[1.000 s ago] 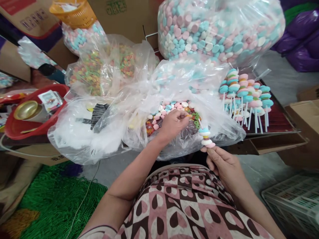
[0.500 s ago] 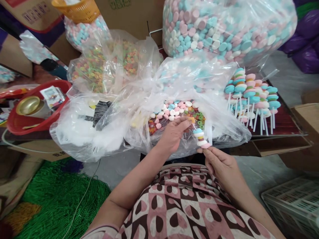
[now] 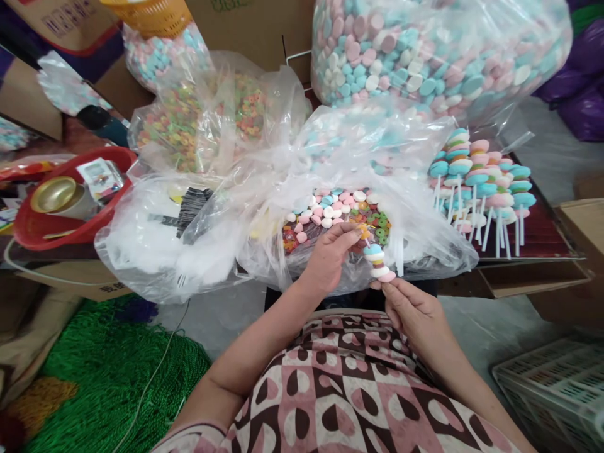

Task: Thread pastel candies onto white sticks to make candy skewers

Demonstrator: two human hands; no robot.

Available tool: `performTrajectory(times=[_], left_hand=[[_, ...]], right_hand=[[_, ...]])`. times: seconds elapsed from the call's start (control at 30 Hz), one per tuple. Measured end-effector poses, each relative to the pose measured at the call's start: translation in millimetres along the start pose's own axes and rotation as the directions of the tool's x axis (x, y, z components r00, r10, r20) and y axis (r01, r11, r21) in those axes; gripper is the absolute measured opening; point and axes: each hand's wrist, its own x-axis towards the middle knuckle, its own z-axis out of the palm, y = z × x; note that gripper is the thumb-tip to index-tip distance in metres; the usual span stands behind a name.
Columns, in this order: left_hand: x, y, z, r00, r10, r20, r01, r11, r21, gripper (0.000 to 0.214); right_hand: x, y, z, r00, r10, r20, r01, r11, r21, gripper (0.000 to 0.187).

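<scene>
From the skewer (image 3: 377, 263), between the hands: large bag (image 3: 500, 38) at one o'clock, marshmallows (image 3: 368, 60) inside; second bag (image 3: 285, 94) at ten, candy rings (image 3: 170, 138); basin (image 3: 89, 229) at nine, bowl (image 3: 54, 194). Left hand (image 3: 333, 253): fingertips pinching orange ring (image 3: 364, 233) at skewer's tip. Right hand (image 3: 413, 308): fingers closed on its base.

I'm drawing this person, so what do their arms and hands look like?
The left hand and right hand are bare and ungloved. The forearms are uncovered too. The left sleeve looks pale pink, with a dark stripe near its edge.
</scene>
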Motion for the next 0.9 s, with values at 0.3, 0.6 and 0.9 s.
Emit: performTrajectory(times=[0.3,0.6,0.9], left_hand=[[-7.5,0.3,-3.0,0.986,0.114,0.121,-0.148,0.932,0.331,0.016],[-10.3,-3.0,1.0,0.987,0.084,0.14,-0.134,0.905,0.405,0.03],[5.8,37.8,-31.4,0.897,0.405,0.179,-0.362,0.437,0.824,0.02]], right_hand=[[-0.4,-6.5,6.1,0.999,0.046,-0.009,-0.044,0.992,0.114,0.038],[7.6,-1.8,13.7,0.995,0.066,0.079,-0.078,0.985,0.154,0.043],[9.0,-2.0,7.9,0.994,0.098,-0.055,-0.081,0.963,0.256,0.039]])
